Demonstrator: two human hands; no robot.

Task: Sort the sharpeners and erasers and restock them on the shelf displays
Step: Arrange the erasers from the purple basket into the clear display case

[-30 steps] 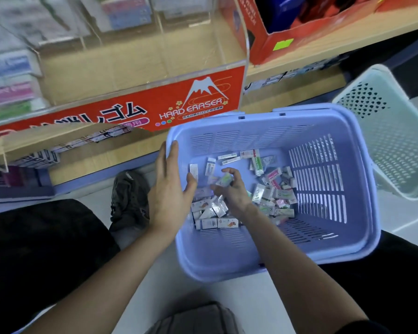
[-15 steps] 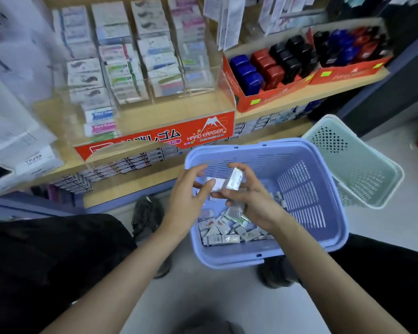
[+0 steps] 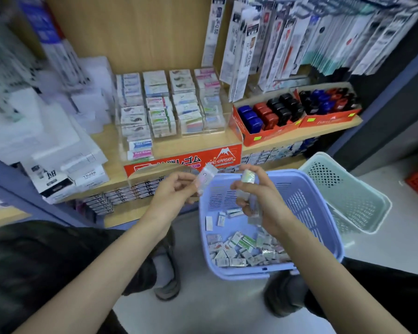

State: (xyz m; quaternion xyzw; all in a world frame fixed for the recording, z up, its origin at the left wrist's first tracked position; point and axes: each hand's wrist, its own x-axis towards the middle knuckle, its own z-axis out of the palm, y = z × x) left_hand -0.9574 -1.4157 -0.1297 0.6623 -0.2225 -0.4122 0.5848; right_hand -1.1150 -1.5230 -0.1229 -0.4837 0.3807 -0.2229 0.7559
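Note:
My left hand (image 3: 173, 192) grips a small wrapped eraser (image 3: 205, 177) just above the left rim of the lilac basket (image 3: 323, 227). My right hand (image 3: 256, 196) is over the basket and pinches another wrapped eraser (image 3: 247, 176) upright, with more clear-wrapped packs (image 3: 254, 212) bunched under its fingers. Several loose erasers (image 3: 241, 249) lie in the basket's near end. Straight ahead, a clear eraser display (image 3: 171, 104) with a red "Hard Eraser" front (image 3: 186, 162) stands on the wooden shelf (image 3: 307, 133).
A pale green basket (image 3: 348, 191) sits to the right of the lilac one. Red cartons of blue, red and black sharpeners (image 3: 270, 114) stand on the shelf's right part. Hanging refill packs (image 3: 287, 37) are above, white boxes (image 3: 65, 150) at left. My shoes (image 3: 167, 280) are on the grey floor.
Both hands rose out of the basket with erasers and moved apart, one pack in each. The view tilted up, so more of the shelf shows.

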